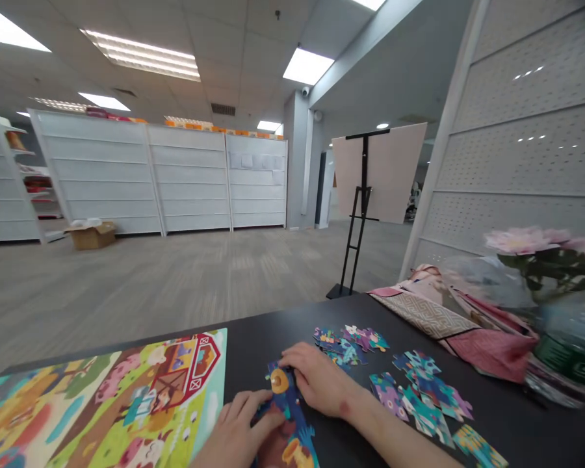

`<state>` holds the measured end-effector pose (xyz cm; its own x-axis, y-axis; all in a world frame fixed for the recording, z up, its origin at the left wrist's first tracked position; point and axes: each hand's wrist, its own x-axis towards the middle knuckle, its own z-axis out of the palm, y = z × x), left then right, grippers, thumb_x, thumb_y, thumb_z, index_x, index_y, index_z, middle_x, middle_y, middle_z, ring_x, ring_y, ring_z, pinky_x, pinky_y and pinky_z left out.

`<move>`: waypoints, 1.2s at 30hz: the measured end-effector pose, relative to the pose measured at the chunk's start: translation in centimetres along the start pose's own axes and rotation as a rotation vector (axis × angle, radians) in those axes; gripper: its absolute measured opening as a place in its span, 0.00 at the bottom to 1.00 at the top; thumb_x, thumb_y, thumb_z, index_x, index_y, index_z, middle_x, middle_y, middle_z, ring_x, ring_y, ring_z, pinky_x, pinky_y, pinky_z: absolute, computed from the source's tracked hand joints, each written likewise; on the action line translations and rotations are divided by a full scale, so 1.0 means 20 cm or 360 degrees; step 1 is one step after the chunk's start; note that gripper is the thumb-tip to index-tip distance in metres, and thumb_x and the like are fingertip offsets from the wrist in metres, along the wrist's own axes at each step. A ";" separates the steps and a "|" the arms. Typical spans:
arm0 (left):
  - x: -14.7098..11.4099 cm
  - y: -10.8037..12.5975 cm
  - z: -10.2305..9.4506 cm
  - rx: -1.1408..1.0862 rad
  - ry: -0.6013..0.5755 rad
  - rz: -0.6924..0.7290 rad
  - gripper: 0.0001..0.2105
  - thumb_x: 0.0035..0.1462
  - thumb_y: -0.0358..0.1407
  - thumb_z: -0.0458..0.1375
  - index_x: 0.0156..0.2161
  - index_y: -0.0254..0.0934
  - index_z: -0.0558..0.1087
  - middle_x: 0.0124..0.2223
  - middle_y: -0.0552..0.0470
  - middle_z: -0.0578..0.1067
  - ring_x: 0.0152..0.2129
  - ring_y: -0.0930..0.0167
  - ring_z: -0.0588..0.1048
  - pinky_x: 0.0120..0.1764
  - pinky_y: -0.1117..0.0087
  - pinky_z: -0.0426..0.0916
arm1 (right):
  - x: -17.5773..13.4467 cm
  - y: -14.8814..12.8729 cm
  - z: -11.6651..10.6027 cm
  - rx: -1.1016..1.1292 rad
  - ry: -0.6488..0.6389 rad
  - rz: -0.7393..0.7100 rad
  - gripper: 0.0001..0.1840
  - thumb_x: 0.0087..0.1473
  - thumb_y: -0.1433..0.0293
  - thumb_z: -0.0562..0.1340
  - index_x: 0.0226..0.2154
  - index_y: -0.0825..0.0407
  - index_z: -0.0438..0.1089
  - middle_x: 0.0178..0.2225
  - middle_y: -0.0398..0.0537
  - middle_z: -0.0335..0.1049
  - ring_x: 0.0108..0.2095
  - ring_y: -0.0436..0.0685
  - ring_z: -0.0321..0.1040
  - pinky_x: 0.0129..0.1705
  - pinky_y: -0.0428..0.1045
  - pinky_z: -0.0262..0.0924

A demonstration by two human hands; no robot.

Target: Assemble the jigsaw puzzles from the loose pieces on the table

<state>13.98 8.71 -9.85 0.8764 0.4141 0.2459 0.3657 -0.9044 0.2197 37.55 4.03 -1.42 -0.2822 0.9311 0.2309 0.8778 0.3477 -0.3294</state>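
Observation:
A narrow strip of joined jigsaw pieces (297, 426), dark blue with orange and brown pictures, lies on the dark table between my hands. My left hand (246, 422) grips its left edge, the thumb lying across the pieces and the fingers bent beside them. At the far end, my right hand (316, 380) has its bent fingers on the strip's top right edge. Its fingertips are partly hidden. Beyond my right wrist lies a small group of loose jigsaw pieces (348, 350). Another pile of loose pieces (431, 390) spreads to the right of my right forearm.
A colourful farm picture board (141, 403) covers the table's left side. On the right are a pink patterned cloth bag (487, 348), a water bottle (565, 364) and pink flowers (521, 240). Past the table stand an easel (358, 221), white shelving (190, 182) and a cardboard box (92, 235).

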 end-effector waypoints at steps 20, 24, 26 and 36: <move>-0.02 0.16 -0.46 -0.0464 0.0159 -0.0484 0.18 0.62 0.31 0.54 0.56 0.43 0.68 0.55 0.49 0.71 0.52 0.64 0.71 0.56 0.63 0.66 | -0.03 0.28 -0.17 -0.0251 0.0186 0.0777 0.21 0.54 0.73 0.58 0.51 0.55 0.71 0.45 0.56 0.72 0.46 0.62 0.71 0.49 0.51 0.59; 0.01 0.23 -0.49 -0.0454 -0.0056 -0.0331 0.19 0.59 0.32 0.57 0.56 0.45 0.69 0.59 0.49 0.69 0.55 0.61 0.68 0.57 0.60 0.65 | -0.03 0.29 -0.19 -0.0143 0.0275 0.0792 0.16 0.55 0.70 0.58 0.46 0.52 0.72 0.43 0.52 0.76 0.47 0.61 0.72 0.49 0.51 0.59; 0.03 0.26 -0.49 -0.0424 -0.0215 -0.0254 0.21 0.58 0.35 0.59 0.57 0.46 0.69 0.62 0.48 0.66 0.58 0.58 0.66 0.58 0.55 0.63 | -0.03 0.30 -0.20 -0.0087 0.0334 0.0839 0.15 0.56 0.68 0.58 0.45 0.51 0.73 0.41 0.52 0.77 0.45 0.63 0.73 0.47 0.51 0.59; 0.04 0.27 -0.49 -0.0431 -0.0393 -0.0256 0.26 0.56 0.36 0.62 0.61 0.47 0.67 0.65 0.48 0.64 0.61 0.57 0.62 0.62 0.51 0.58 | -0.03 0.35 -0.23 0.0674 0.0330 0.0927 0.07 0.50 0.64 0.60 0.28 0.51 0.70 0.25 0.47 0.78 0.29 0.57 0.74 0.32 0.48 0.63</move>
<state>13.58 5.15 0.80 0.8756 0.4815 -0.0390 0.4376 -0.7564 0.4862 45.57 5.43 0.31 0.2981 0.9523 0.0657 0.6270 -0.1435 -0.7657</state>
